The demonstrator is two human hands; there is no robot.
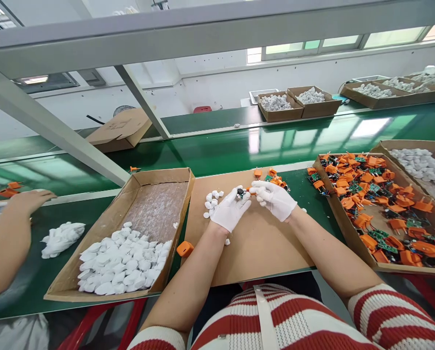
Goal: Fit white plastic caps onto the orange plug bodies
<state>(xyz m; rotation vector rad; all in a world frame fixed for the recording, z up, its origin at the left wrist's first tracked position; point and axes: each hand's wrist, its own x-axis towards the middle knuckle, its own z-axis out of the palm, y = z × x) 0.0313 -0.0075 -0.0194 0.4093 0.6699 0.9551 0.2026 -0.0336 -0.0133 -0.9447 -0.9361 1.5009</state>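
Note:
My left hand (229,211), in a white glove, holds a small circuit board (241,193) with dark parts between thumb and fingers. In my gloved right hand (276,200), the fingertips pinch an orange plug piece (253,190) right beside the board. Whether wires join the two is too small to tell. Both hands are over a cardboard sheet (264,248). Several small white lumps (212,201) lie left of my left hand. Beyond my right hand is a cluster of orange plugs with green boards (276,178). An orange housing (185,249) rests at the sheet's left edge.
To the left, a cardboard tray (183,214) contains white lumps. On the right, another cardboard tray (336,218) carries many orange plugs with boards. A co-worker's arm (11,238) and a crumpled white glove (62,239) are far left. A metal frame (144,102) crosses above the green belt (210,155).

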